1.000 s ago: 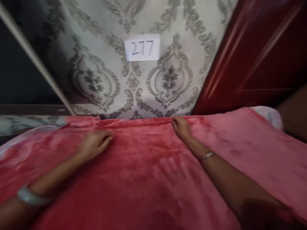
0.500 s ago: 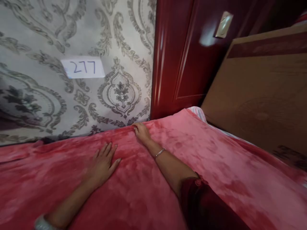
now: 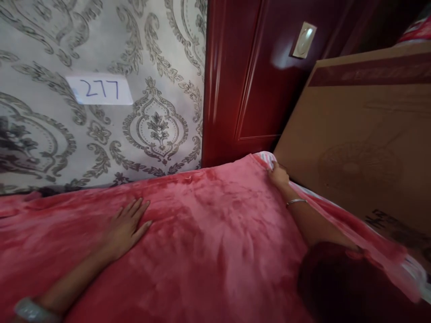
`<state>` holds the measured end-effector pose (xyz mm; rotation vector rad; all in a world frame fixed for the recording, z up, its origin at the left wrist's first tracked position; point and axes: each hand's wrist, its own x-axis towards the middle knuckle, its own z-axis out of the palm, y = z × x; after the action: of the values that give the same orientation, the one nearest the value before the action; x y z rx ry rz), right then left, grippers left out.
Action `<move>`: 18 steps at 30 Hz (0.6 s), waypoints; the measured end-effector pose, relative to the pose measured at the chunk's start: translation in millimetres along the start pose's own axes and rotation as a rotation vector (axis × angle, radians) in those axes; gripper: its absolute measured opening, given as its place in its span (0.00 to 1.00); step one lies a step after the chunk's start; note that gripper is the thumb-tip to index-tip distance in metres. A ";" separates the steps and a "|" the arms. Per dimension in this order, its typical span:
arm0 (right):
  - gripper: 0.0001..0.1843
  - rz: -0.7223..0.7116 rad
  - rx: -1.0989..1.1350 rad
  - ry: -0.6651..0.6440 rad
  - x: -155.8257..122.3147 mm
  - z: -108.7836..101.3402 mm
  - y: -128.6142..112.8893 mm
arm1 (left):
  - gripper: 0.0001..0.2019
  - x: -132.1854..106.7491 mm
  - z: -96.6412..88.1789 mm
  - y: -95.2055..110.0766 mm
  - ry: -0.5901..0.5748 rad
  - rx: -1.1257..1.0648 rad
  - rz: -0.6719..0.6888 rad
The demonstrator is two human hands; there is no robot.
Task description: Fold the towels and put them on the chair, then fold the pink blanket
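Observation:
A red plush blanket (image 3: 208, 233) covers the bed in front of me. My left hand (image 3: 126, 224) lies flat on it with the fingers spread, left of the middle. My right hand (image 3: 279, 175) reaches to the blanket's far right corner, fingers curled over the edge and gripping it, beside a striped sheet (image 3: 266, 157) that shows underneath. A thin bracelet is on my right wrist, a pale bangle on my left.
Patterned grey wallpaper (image 3: 151, 121) with a paper label reading 277 (image 3: 100, 89) runs behind the bed. A dark red door (image 3: 256, 76) stands at the corner. A large brown cardboard box (image 3: 363, 134) leans close along the bed's right side.
My right hand slid from the middle of the far edge out to the right corner. My left hand stays flat in place. The view swung to the right.

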<state>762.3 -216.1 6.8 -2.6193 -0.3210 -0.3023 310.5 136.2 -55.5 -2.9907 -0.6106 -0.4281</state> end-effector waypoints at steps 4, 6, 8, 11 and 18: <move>0.31 -0.153 -0.160 -0.106 20.5 18.9 1.9 | 0.37 -2.5 -6.2 1.7 -0.023 -0.019 0.002; 0.29 -0.241 -0.221 -0.111 27.5 25.2 2.2 | 0.36 -3.9 -7.6 1.1 -0.027 -0.020 0.015; 0.26 -0.299 -0.272 -0.113 34.2 28.8 6.8 | 0.35 -5.1 -7.3 -0.8 -0.029 -0.010 0.022; 0.26 -0.304 -0.301 -0.106 45.0 34.4 19.1 | 0.34 -6.8 -5.4 -4.6 -0.035 0.007 0.039; 0.25 -0.276 -0.250 -0.114 52.6 47.5 27.8 | 0.34 -8.6 -4.2 -5.7 -0.051 0.000 0.026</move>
<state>827.3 -207.8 -32.0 -2.8439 -0.7293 -0.3015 299.7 137.8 -53.8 -3.0140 -0.5748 -0.3514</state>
